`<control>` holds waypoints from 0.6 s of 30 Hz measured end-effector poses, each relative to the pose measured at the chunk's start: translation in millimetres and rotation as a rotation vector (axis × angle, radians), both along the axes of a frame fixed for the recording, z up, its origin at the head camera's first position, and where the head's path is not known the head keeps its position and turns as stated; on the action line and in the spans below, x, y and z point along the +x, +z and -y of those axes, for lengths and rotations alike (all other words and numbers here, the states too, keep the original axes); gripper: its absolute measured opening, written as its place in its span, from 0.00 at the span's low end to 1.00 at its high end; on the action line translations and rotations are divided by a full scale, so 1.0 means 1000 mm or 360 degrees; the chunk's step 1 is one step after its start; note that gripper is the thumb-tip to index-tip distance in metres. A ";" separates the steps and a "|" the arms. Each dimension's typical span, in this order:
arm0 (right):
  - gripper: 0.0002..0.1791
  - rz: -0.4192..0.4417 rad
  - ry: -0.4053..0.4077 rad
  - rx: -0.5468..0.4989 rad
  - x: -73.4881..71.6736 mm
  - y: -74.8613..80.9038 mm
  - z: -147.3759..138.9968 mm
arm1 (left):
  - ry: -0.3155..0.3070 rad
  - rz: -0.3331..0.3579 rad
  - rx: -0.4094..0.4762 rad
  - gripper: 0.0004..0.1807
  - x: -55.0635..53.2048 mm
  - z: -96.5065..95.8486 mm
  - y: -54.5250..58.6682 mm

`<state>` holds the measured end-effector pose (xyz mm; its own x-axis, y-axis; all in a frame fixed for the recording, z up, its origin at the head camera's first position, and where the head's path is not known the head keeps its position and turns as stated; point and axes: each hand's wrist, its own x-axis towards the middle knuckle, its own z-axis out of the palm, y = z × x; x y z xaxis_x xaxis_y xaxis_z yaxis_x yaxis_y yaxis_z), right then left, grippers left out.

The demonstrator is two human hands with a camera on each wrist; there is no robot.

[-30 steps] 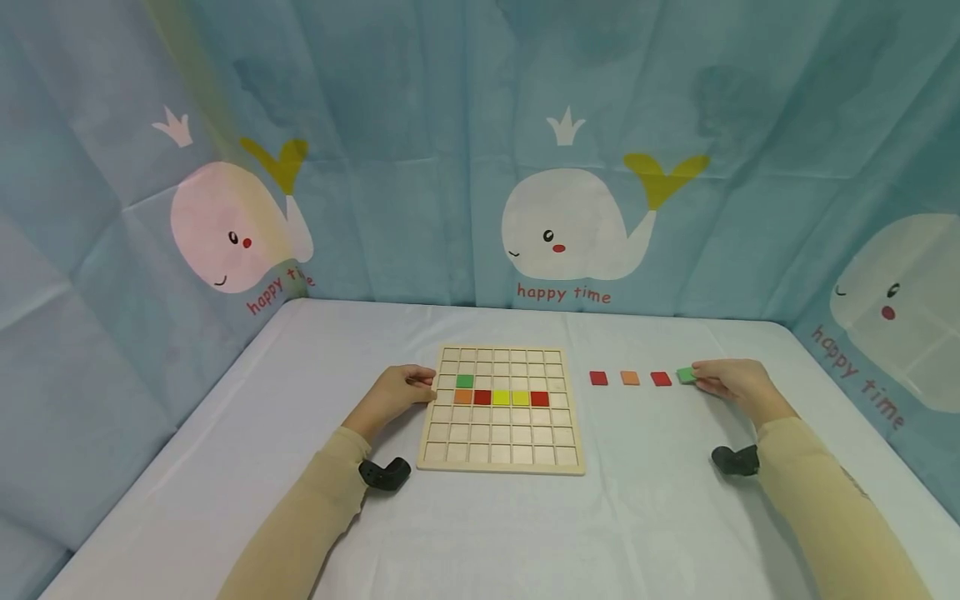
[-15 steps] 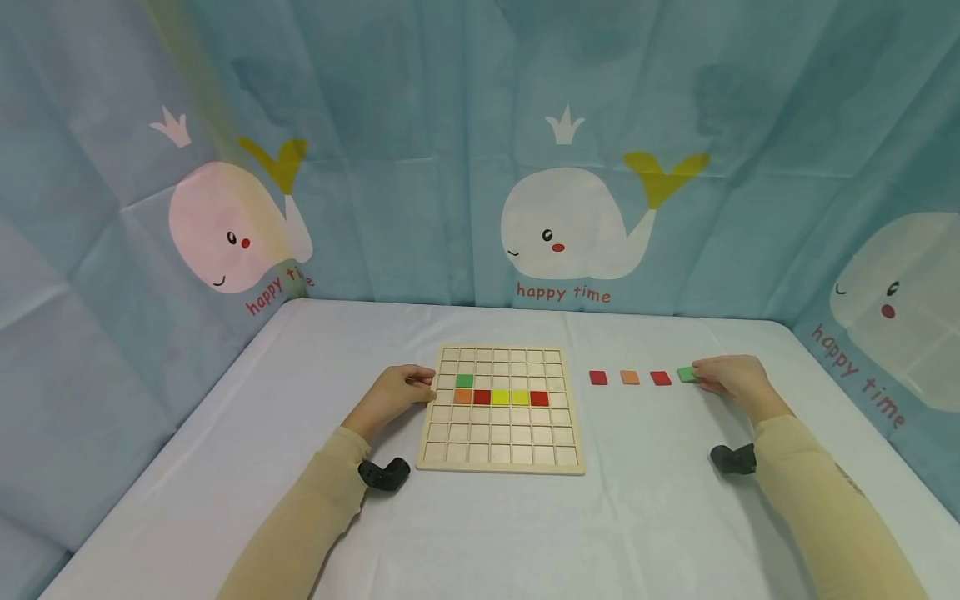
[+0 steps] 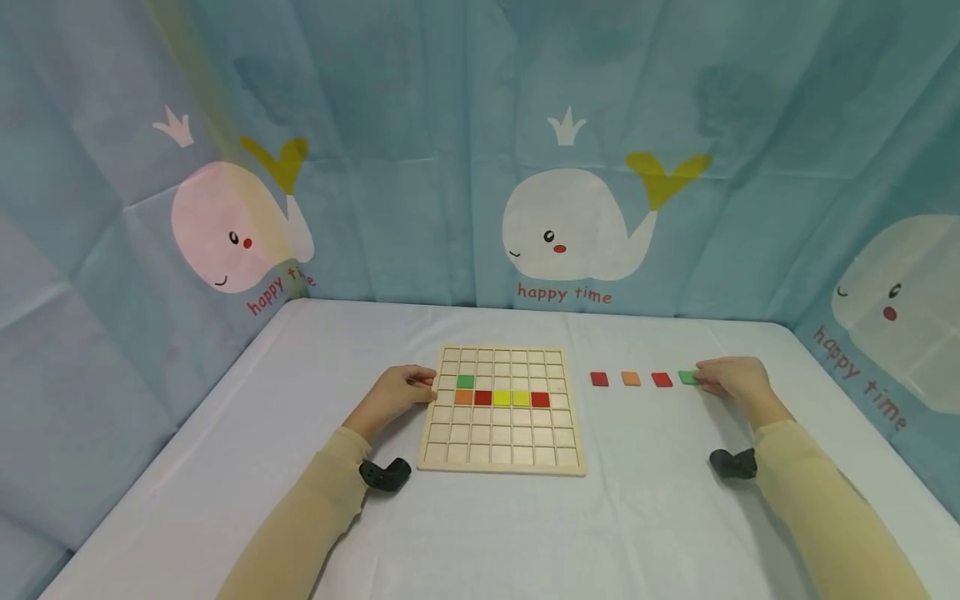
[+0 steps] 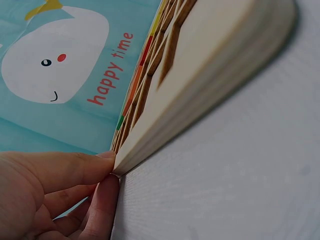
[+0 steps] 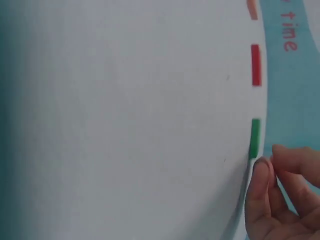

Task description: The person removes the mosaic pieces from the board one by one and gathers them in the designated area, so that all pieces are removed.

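Left of the grid board, its near rim is pinched by the fingertips of the left hand. Should that hand be jerked, the board could be dragged askew and the seated tiles, whose cells look shallow, might be jolted loose.

Six tiles are counted on the board: one seated green tile above one seated orange tile, then, along the orange one's row, a dark red tile, two yellow tiles and a bright red tile.

Right of the board, four loose tiles are counted in line: two loose red tiles, one loose orange tile between them, and one loose green tile, farthest from the board. The latter's outer end is met by the right hand, fingers bent; whether it is gripped cannot be told. Being thin, it might be pushed into its red neighbour if nudged boardward.
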<state>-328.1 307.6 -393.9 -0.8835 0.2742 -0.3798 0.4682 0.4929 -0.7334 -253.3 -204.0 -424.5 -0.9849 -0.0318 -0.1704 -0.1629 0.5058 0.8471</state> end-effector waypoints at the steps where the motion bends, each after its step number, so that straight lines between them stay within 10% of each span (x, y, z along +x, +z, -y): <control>1: 0.31 0.0000 -0.0011 0.0007 0.002 0.002 0.001 | -0.0001 0.0003 0.0004 0.25 0.000 0.000 0.000; 18: 0.28 -0.0284 0.0279 -0.0033 0.027 0.022 0.070 | -0.0010 -0.0011 -0.0021 0.25 0.001 0.000 0.002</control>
<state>-301.2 237.3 -372.2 -0.9704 0.1050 -0.2174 0.2392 0.5393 -0.8074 -252.6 -204.2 -422.9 -0.9862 -0.0281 -0.1633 -0.1541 0.5177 0.8416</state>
